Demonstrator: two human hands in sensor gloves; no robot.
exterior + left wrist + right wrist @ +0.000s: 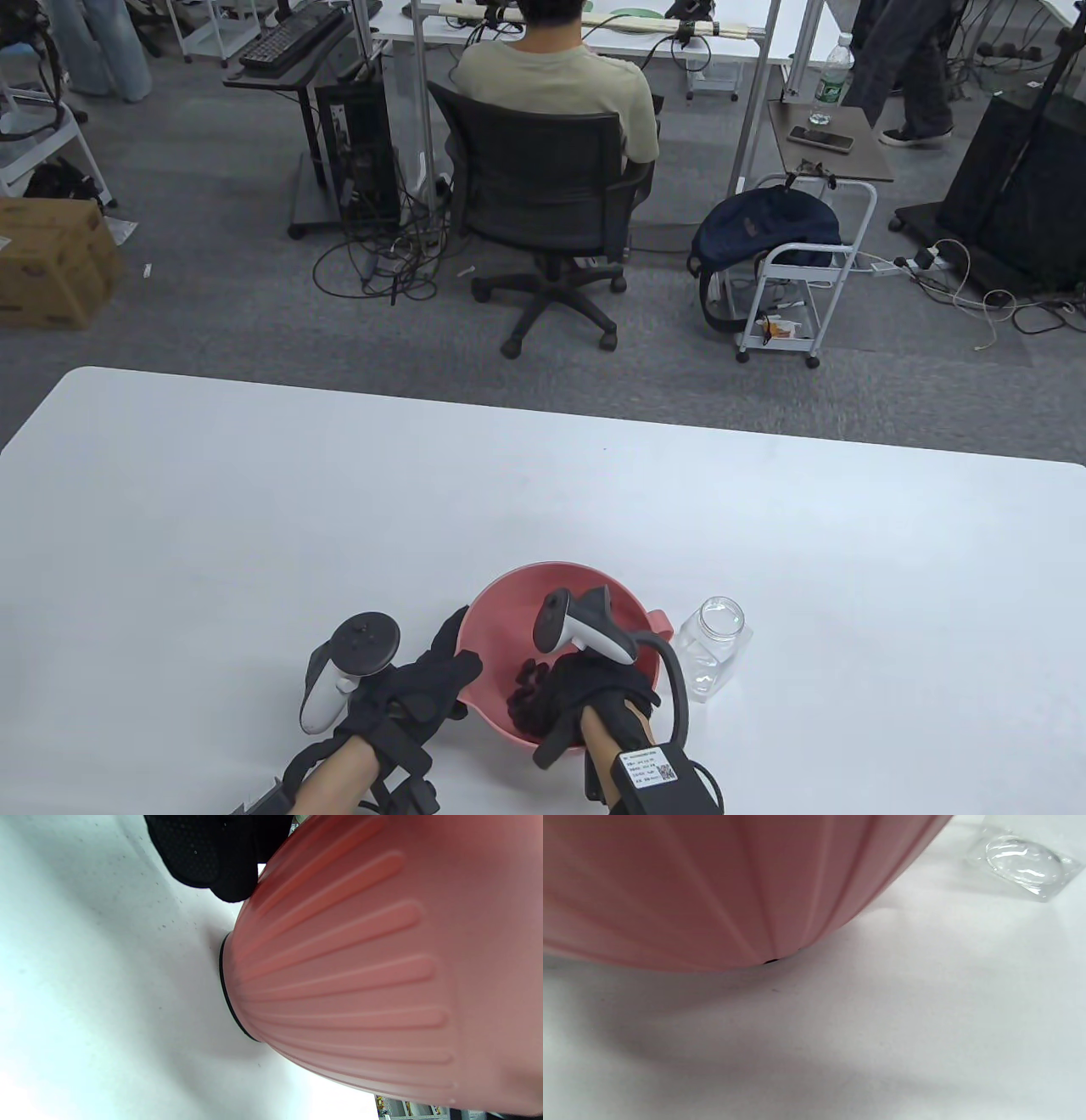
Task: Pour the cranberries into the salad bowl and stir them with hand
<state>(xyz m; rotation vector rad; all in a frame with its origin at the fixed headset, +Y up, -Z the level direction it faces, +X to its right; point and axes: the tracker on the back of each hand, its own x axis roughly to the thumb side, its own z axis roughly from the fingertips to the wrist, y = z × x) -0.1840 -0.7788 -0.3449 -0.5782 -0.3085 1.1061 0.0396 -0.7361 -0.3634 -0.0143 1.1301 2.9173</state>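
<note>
**Two gloved hands at a pink salad bowl, right hand down among the cranberries**

The right hand reaches down into the pink salad bowl, black glove among the dark cranberries heaped on the bowl's floor. Its fingers are hidden under the tracker strapped to the back of the hand, so it cannot be told whether they are curled or straight. A black box on the right forearm carries a white label with a small code square and lines of print too small to read.

The left hand sits against the bowl's left side, fingers laid fairly straight along the outer wall and rim, steadying it without curling round it. In the left wrist view the gloved fingertips touch the ribbed pink wall above the bowl's dark base ring.

The bowl stands on the white table, near its front edge. Just to the bowl's right stands an empty clear jar, upright and open-mouthed, apart from the bowl; the right wrist view shows its glassy base beyond the bowl's curve.

Beyond the table, a person in an office chair faces away
</note>
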